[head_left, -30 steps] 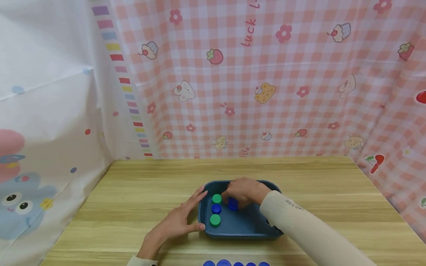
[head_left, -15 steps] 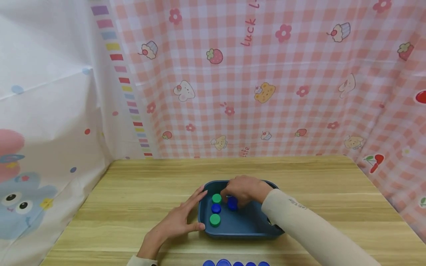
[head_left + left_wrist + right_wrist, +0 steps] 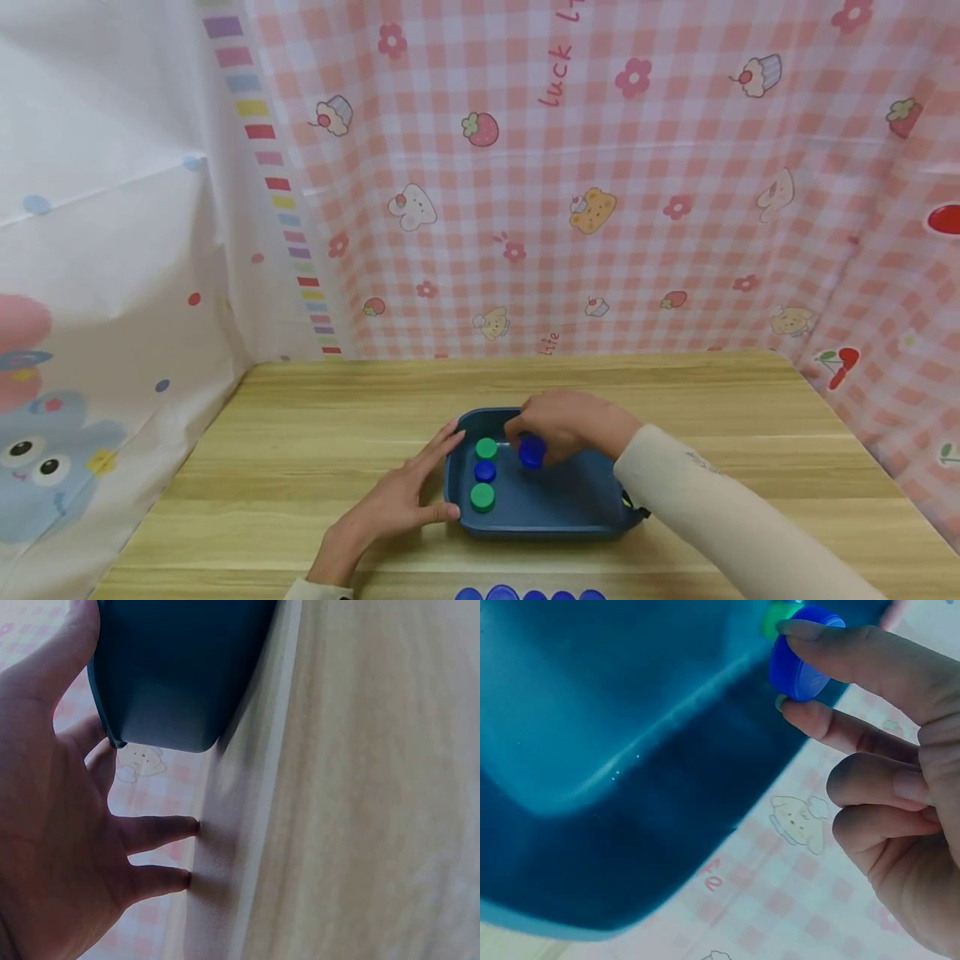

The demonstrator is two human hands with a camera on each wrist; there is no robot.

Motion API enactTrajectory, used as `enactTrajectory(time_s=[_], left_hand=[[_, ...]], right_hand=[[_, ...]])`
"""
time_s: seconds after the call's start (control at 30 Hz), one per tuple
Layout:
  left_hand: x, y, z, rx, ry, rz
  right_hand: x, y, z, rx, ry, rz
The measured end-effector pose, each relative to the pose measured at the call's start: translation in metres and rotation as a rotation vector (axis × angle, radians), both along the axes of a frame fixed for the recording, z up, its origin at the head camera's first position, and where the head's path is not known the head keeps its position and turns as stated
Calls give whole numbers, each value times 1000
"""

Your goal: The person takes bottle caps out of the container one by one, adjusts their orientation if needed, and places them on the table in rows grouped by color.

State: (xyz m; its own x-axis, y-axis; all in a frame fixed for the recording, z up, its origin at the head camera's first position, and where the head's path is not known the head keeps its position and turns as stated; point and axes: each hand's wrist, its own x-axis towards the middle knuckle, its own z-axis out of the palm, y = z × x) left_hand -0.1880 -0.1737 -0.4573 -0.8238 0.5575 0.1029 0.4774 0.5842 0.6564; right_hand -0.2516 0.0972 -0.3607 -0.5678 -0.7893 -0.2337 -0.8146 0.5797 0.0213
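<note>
Between thumb and index finger, my right hand pinches a blue bottle cap, tilted, over the dark blue tray. Its other fingers are curled into the palm in the right wrist view. Inside the tray's left side stand a green cap, a blue cap and another green cap in a column. My left hand lies spread at the tray's left end, thumb and fingertips at the rim. Two of its straight fingers reach down to the table in the left wrist view.
A row of several blue caps lies at the bottom edge of the head view, partly cut off. The wooden table ends at a pink checked cloth behind and a white cloth to the left.
My right hand has lifted the blue cap a little and shifted slightly right, away from the column of caps. The left hand has stayed at the tray's end.
</note>
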Motion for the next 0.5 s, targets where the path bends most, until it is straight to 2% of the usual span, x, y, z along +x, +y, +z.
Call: enactTrajectory(time_s=[0.27,0.5], left_hand=[[-3,1,1,-1,20,4],[1,0,-3,11,19,-9]], right_hand=[[10,12,12,-6,35,-1],[25,24,11,-56,14,-33]])
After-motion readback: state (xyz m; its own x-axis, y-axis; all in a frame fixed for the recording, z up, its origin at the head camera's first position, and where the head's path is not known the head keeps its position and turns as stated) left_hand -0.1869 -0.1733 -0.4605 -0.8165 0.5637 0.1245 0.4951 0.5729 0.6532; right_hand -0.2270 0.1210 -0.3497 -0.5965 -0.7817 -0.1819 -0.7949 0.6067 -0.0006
